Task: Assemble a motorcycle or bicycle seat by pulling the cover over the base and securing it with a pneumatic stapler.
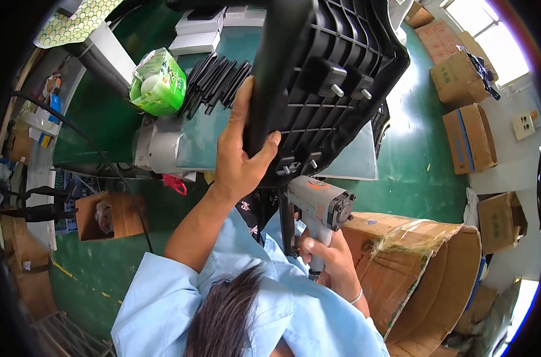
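My left hand grips the edge of a black plastic seat shell, thumb on the ribbed face and fingers along the side. The shell is tilted up, and several metal bolts stick out of its ribbed face. My right hand is wrapped round the handle of a grey pneumatic staple gun. The gun's head is close below the shell's lower edge; I cannot tell whether they touch. A black magazine runs down the gun's left side.
Thin black strips lie on the green-topped table, beside a green carton and white boxes. A large open cardboard box stands at my right. More cartons line the right wall. A cable hangs at the left.
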Motion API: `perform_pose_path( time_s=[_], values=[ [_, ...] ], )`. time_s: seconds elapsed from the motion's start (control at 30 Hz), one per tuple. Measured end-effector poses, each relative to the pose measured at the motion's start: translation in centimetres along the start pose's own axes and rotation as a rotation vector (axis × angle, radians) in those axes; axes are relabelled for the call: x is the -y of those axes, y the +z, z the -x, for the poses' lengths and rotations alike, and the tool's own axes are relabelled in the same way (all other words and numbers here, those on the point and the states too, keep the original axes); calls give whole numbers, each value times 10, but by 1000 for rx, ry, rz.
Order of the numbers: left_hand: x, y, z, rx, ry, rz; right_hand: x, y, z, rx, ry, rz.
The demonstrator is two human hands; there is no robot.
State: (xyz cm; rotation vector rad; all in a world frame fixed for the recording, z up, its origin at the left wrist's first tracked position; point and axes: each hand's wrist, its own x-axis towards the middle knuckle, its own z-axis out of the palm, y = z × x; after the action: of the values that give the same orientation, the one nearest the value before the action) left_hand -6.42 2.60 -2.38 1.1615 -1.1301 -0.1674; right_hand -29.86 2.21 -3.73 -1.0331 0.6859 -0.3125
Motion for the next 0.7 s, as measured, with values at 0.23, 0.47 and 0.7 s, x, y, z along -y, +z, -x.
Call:
perform_pose_path(
  time_s=[0.23,0.47,0.7],
  values=[
    [4,-7,16,-11,-81,54,-5,2,2,32,-8,-51],
    [3,-1,28,-163,-67,45,-16,10,-9,158,-10,-222],
    [-1,-74,0,-160,-366,239,38,-9,24,-88,-223,74]
  ],
)
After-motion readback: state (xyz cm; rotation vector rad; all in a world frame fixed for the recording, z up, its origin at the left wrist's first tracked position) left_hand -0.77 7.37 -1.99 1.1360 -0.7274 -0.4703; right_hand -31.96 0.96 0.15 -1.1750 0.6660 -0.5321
